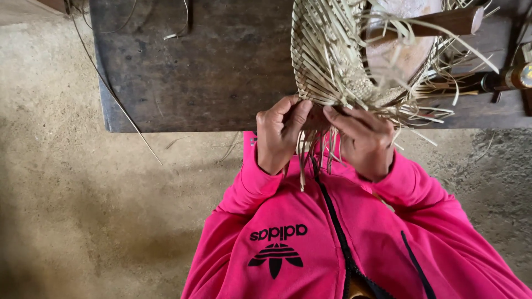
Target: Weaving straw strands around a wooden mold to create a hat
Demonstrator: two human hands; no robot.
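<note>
A half-woven piece of pale straw strips [328, 58] lies over a round wooden form [400, 52] on a dark wooden bench [210, 66]. My left hand [280, 135] pinches loose straw strands at the weave's near edge, thumb and fingers closed on them. My right hand [363, 141] grips neighbouring strands just to the right, fingers pressed against the weave. Several loose strand ends [310, 152] hang down between my hands towards my pink zip jacket [332, 238].
A brown wooden stick [443, 22] lies across the form at the top right. A small cylindrical object [518, 76] sits at the bench's right end. Stray straw strips [119, 105] trail off the bench's left side onto the sandy earthen floor [83, 210].
</note>
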